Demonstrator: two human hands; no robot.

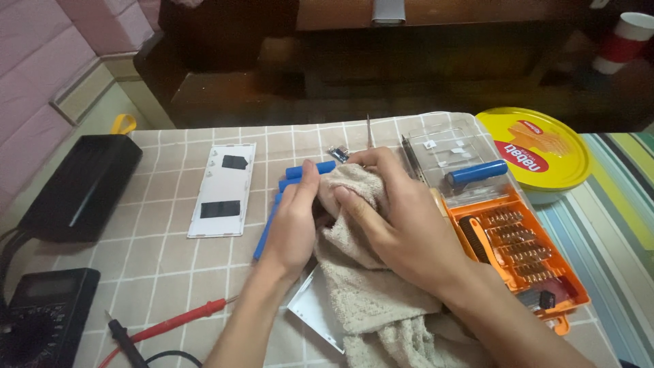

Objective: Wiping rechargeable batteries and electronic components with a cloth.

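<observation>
A person's two hands meet at the middle of a desk (170, 259) covered in a beige checked cloth, working over a blue battery pack (289, 184) made of cylindrical cells joined side by side. The left hand (293, 225) is closed around the pack, thumb on top near its far end. The right hand (395, 218) is curled shut on a beige towel (375, 293), pressing a fold of it against the pack's right side.

The pack's individual cells lie roughly left to right, their rounded blue ends poking out past the left thumb toward the far right. A long blue edge of the pack runs diagonally below the left hand, from near the thumb down toward the near left. The casing is plain bright blue; most of it is hidden by the hand and towel.

A single loose blue cell (477, 174) rests on the clear lid of an orange screwdriver bit set (524, 252) just right of the hands, beside a yellow round tin (545, 153). A white panel (223, 189) with black patches lies to the left, near a black case (82, 187), a multimeter (44, 313) and its red probe (177, 324).
</observation>
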